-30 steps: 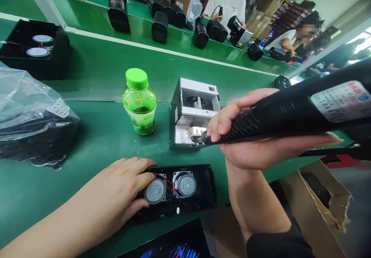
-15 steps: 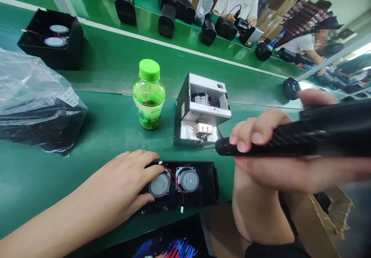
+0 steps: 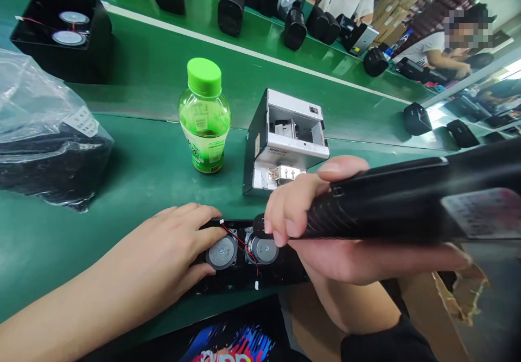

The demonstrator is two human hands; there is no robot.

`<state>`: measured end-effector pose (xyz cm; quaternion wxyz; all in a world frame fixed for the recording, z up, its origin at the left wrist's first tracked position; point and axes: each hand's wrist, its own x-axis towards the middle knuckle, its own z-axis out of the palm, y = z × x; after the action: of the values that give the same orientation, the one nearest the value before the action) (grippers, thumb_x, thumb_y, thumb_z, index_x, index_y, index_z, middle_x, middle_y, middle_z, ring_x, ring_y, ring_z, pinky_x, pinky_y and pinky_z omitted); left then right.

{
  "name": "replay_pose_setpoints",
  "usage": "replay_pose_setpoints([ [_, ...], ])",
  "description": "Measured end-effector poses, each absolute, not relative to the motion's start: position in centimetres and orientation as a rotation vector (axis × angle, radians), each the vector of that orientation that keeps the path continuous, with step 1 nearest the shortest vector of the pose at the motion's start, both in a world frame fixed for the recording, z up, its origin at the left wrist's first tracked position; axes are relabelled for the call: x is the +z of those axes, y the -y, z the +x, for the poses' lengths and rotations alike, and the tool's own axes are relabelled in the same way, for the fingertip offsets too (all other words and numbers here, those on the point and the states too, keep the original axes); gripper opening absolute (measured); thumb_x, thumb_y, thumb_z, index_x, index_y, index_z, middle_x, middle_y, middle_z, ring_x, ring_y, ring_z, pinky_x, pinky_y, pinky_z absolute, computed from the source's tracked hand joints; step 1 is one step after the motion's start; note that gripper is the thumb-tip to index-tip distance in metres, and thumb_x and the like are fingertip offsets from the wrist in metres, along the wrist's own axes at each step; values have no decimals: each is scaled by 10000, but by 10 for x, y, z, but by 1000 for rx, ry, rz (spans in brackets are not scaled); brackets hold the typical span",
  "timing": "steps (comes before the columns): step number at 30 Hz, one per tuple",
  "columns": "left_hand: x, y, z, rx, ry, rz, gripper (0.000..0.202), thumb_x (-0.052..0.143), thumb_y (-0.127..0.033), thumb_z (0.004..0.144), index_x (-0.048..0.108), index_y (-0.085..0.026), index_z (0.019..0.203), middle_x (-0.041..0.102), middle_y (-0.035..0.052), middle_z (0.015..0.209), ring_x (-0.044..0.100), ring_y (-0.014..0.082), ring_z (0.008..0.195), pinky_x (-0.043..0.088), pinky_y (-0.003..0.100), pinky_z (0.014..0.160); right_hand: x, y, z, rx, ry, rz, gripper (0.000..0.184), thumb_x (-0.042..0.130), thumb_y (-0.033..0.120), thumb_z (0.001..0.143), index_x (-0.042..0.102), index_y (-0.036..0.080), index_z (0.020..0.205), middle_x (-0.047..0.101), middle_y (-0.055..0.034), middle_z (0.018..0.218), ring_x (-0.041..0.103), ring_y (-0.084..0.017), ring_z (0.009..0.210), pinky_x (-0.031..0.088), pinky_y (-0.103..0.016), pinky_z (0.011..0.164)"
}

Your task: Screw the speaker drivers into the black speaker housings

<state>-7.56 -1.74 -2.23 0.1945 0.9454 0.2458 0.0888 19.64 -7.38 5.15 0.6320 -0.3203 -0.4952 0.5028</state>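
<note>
My left hand (image 3: 166, 242) lies on a black speaker panel (image 3: 283, 275), its fingers and thumb straddling the left round speaker driver (image 3: 222, 253). Red and black wires (image 3: 240, 242) run across to the right speaker driver (image 3: 264, 249). My right hand (image 3: 309, 215) grips a black electric screwdriver (image 3: 378, 210) with a paper label. Its front end is above the panel, beside the right driver, and my fingers hide the bit. A white metal screw feeder (image 3: 285, 139) stands just beyond the panel.
A green-capped plastic bottle (image 3: 203, 118) stands left of the feeder, and a plastic bag of black items (image 3: 40, 134) lies at left. A black speaker cabinet (image 3: 61, 42) sits behind them. Co-workers (image 3: 451, 47) and rows of black speakers occupy the far benches. Cardboard (image 3: 448, 291) lies lower right.
The screwdriver has moved left and down, from beside the feeder to above the panel near the right driver. The whole scene has shifted in view as my head moved.
</note>
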Motion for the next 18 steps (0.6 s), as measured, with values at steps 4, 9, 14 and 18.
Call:
replay_pose_setpoints([
  [4, -22, 17, -72, 208, -698, 2621, 468, 1066, -181, 885, 939, -320, 1313, 912, 84, 1449, 907, 396, 1246, 789, 612, 1013, 43, 69, 192, 1154, 1087, -715, 616, 921, 896, 1036, 829, 346, 1298, 841, 46, 814, 764, -189, 637, 675, -341, 620],
  [9, -21, 18, -73, 209, -696, 2581, 408, 1043, -179, 918, 932, -330, 1281, 901, 78, 1439, 891, 380, 1251, 762, 591, 1014, 40, 67, 186, 1137, 1118, -739, 608, 908, 900, 1044, 835, 346, 1286, 840, 43, 797, 751, -203, 604, 655, -367, 603],
  [14, -18, 17, -72, 177, -710, 2550, 418, 1059, -177, 913, 939, -345, 1276, 889, 67, 1406, 871, 366, 1228, 741, 574, 1038, 37, 64, 184, 1131, 1167, -744, 578, 873, 886, 1085, 828, 353, 1305, 844, 45, 806, 761, -208, 605, 658, -380, 603],
  [18, -18, 17, -71, 146, -718, 2538, 419, 1078, -204, 909, 940, -346, 1278, 882, 72, 1382, 855, 358, 1222, 724, 549, 1051, 34, 62, 181, 1110, 1183, -757, 592, 858, 906, 1085, 817, 356, 1300, 838, 49, 787, 752, -214, 579, 640, -379, 580],
])
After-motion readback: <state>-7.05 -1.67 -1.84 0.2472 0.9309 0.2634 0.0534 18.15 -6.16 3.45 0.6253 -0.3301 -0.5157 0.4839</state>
